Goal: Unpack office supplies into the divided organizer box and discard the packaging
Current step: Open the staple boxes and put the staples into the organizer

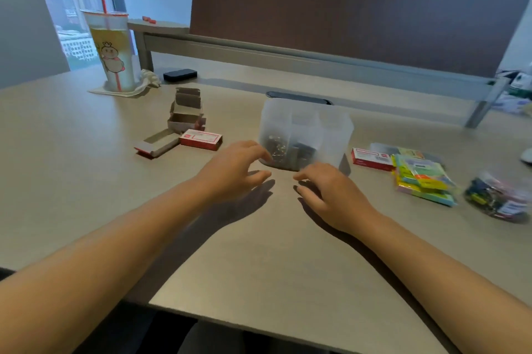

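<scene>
1. Both hands are hovering low over the desk [259, 267], fingers spread and holding nothing: left hand [233, 169], right hand [331, 192].
2. The organizer [305, 132] is standing just beyond them, the left fingertips almost touching it; two near compartments are holding small metal items.
3. I think steadying it from both sides is best before filling.
4. Unopened packs [423, 178] are waiting at the right, empty boxes [184, 120] at the left.

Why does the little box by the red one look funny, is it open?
Open. The little box lies beside the shut red box, showing a bare, hollow inside.
</scene>
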Available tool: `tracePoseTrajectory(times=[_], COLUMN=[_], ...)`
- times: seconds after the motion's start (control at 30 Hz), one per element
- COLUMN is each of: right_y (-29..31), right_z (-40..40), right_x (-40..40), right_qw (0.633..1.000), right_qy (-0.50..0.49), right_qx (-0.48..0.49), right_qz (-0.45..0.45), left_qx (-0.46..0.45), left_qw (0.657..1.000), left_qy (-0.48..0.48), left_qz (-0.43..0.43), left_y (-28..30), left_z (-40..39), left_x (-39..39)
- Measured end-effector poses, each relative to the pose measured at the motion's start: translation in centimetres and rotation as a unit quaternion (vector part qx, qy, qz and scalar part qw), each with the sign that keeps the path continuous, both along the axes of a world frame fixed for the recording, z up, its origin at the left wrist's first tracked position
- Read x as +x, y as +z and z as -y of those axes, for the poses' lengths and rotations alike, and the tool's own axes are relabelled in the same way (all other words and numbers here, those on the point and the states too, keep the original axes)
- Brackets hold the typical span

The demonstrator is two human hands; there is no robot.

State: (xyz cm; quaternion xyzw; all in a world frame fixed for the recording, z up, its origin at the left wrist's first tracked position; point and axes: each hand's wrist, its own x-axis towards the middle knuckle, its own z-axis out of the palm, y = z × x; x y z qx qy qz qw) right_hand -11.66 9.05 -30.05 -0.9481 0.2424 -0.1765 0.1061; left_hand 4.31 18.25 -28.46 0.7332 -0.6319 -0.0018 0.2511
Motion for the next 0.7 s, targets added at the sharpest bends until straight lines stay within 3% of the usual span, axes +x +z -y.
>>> tracePoseTrajectory(times=[0.33, 0.57, 0.7], right_y=[0.3, 0.3, 0.3], right_z=[6.9, 9.8, 9.3], right_x=[-7.4, -5.5, -5.8], right_qw=[0.98, 0.964, 0.969], right_qy=[-0.197, -0.212, -0.19], right_qx=[-0.036, -0.114, -0.125], right_qz=[-0.002, -0.116, -0.092], left_qx=[0.08, 0.074, 0.067], left_qw=[0.986, 0.987, 0.989], left_qy=[-0.132, -0.132, -0.129], left_qz=[0.06, 0.047, 0.038], left_y=[-1.1, -1.8, -1.9], left_z=[6.2, 7.0, 7.1], left_x=[-7.0, -6.5, -6.4])
